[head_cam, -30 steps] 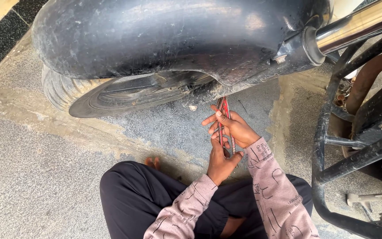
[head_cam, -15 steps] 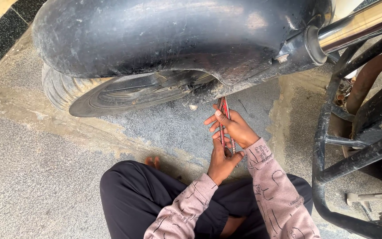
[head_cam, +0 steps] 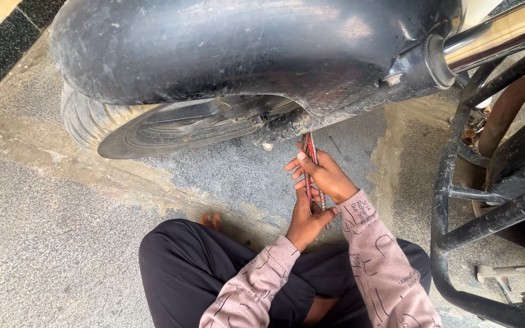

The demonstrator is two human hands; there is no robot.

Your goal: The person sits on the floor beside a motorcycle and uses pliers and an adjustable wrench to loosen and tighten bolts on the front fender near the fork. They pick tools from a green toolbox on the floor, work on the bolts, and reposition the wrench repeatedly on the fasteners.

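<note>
Nearest to the camera, at 6 o'clock, are the person's folded legs in black trousers (head_cam: 214,273), with pink patterned sleeves (head_cam: 384,261) reaching up from them. A bare toe or two (head_cam: 209,220) peeks out past the knee at roughly 7 o'clock.

Just above that, both hands meet around a pair of red-handled pliers (head_cam: 308,167). The left hand (head_cam: 306,217) sits lower, clenched around the bottom of the handles. The right hand (head_cam: 324,176) is right above it, fingers wrapped around the handles higher up, thumb side toward the wheel. The two hands are touching. The pliers point straight up toward 12 o'clock, and the nose goes under the dirty lower edge of the mudguard, so I can't tell what the tip is on.

At 3 to 4 o'clock a black tubular frame (head_cam: 457,200) stands close beside the right sleeve, with a rusty brown pipe (head_cam: 505,109) behind it and some metal bits (head_cam: 505,270) lying on the ground near its base.

Further out, the rear tyre (head_cam: 92,121) and dark wheel rim (head_cam: 177,130) sit at 10 o'clock on the rough concrete floor (head_cam: 44,243). The big black mudguard (head_cam: 232,48) covers the whole top and blocks most of the wheel. A chrome exhaust pipe (head_cam: 493,36) runs off at 2 o'clock.

No containers anywhere in view.
</note>
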